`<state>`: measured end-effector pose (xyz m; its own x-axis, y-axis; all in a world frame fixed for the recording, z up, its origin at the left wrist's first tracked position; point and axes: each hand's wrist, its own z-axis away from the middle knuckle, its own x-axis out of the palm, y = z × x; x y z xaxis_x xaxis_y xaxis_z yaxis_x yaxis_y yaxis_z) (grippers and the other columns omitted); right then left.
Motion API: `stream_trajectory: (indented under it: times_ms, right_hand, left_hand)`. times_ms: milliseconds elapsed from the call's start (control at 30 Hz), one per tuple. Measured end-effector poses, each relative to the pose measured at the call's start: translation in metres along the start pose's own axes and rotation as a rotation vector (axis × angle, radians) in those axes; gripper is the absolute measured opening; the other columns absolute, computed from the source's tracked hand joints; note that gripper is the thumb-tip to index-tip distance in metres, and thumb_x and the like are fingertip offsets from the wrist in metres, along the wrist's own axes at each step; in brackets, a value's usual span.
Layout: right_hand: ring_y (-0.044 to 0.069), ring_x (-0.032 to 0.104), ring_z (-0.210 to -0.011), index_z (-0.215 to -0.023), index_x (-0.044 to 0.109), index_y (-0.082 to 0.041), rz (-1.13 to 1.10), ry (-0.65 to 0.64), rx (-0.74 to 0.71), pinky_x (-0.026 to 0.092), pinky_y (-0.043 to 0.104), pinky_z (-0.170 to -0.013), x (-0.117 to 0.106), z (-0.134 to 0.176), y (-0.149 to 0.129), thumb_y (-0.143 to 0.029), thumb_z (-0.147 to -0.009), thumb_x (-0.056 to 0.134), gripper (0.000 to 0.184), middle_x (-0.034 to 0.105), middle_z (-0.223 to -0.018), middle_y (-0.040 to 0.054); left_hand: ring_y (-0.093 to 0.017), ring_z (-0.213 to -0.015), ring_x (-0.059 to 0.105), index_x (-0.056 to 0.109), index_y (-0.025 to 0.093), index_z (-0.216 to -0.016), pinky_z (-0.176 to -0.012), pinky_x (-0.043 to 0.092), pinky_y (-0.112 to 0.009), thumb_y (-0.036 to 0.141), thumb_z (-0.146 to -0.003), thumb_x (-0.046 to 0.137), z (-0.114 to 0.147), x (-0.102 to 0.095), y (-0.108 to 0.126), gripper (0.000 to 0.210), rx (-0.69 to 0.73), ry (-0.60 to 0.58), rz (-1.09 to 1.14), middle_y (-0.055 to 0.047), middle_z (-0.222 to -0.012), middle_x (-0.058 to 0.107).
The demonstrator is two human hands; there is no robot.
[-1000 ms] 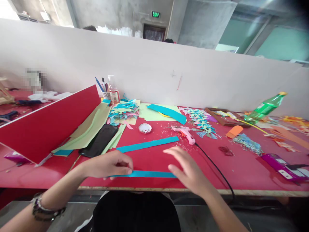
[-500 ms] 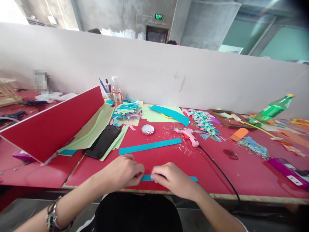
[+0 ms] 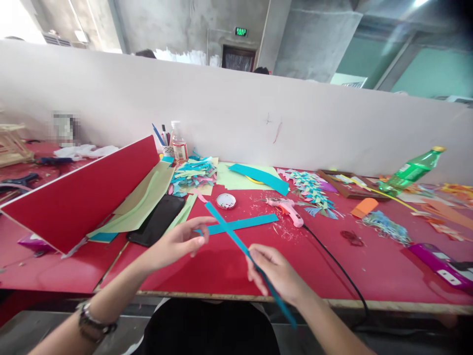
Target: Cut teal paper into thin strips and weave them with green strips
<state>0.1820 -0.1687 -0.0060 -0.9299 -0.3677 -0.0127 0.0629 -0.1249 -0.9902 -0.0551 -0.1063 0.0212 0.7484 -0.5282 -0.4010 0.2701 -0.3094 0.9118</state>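
Between the thumb and fingers of my right hand (image 3: pixel 271 271) is a narrow blue paper strip (image 3: pixel 236 240), raised at a slant above the table. Its upper end points away to the left, and its lower end hangs past the hand toward the table's front edge. My left hand (image 3: pixel 183 240) is held to the left of that strip with its fingers apart and nothing in them. Behind the raised strip a wider blue paper strip (image 3: pixel 254 222) lies flat on the red table; the left hand's fingers hide part of its left end.
A pink glue gun (image 3: pixel 286 208) with a black cord lies at centre right, near a small white lid (image 3: pixel 225 200). Left are a black phone (image 3: pixel 157 219) and a red board (image 3: pixel 88 190). Paper scraps (image 3: pixel 194 172) are heaped behind. A green bottle (image 3: pixel 416 170) leans at right.
The narrow blue strip has come up off the table in my right hand and turned to a slant. My left hand has let go of it, moved left and spread its fingers.
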Motion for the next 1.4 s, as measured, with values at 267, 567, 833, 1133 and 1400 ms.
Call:
stream_trajectory:
  times_ms: [267,567,833,1133,1400]
  right_hand:
    - [0.009,0.051,-0.050,-0.071,0.045,-0.016,-0.127,-0.136,-0.096,0.040,0.023,-0.054,0.027,-0.016,-0.001,-0.044,-0.083,0.036,0.032,0.049,-0.057,-0.0018]
    - [0.009,0.038,-0.058,-0.073,0.042,-0.019,0.308,0.257,-0.395,0.032,0.021,-0.054,-0.022,-0.075,-0.050,-0.040,-0.074,0.051,0.023,0.038,-0.064,-0.0045]
    - [0.008,0.037,-0.054,-0.068,0.041,-0.019,0.050,0.132,-0.425,0.030,0.020,-0.050,-0.038,-0.107,-0.040,-0.045,-0.074,0.049,0.027,0.037,-0.060,-0.0052]
    - [0.008,0.034,-0.052,-0.067,0.041,-0.019,0.127,0.147,-0.386,0.028,0.020,-0.047,-0.038,-0.113,-0.017,-0.045,-0.078,0.043,0.028,0.034,-0.059,-0.0052]
    - [0.009,0.038,-0.054,-0.064,0.042,-0.020,0.056,0.207,-0.353,0.031,0.021,-0.048,-0.031,-0.110,-0.011,-0.044,-0.076,0.046,0.027,0.039,-0.058,-0.0037]
  left_hand:
    - [-0.006,-0.046,0.037,0.058,0.013,-0.078,-0.044,0.031,-0.017,0.042,-0.076,0.046,-0.045,0.022,0.013,0.032,0.030,0.117,0.172,0.004,-0.052,0.044]
    - [-0.005,-0.045,0.032,0.047,0.013,-0.059,-0.040,0.022,-0.017,0.045,-0.073,0.048,-0.086,0.036,0.009,0.035,0.149,-0.016,-0.088,0.006,-0.048,0.035]
    - [-0.006,-0.047,0.035,0.049,0.012,-0.062,-0.045,0.030,-0.017,0.042,-0.074,0.049,-0.108,0.028,0.001,0.032,0.204,-0.069,0.072,0.006,-0.051,0.038]
    - [-0.007,-0.049,0.038,0.055,0.011,-0.072,-0.045,0.033,-0.018,0.043,-0.073,0.050,-0.110,0.031,-0.022,0.032,0.110,-0.159,0.074,0.004,-0.056,0.042]
    - [-0.006,-0.049,0.036,0.054,0.011,-0.071,-0.045,0.029,-0.017,0.041,-0.075,0.049,-0.102,0.028,-0.022,0.030,0.089,-0.214,0.126,0.005,-0.055,0.040]
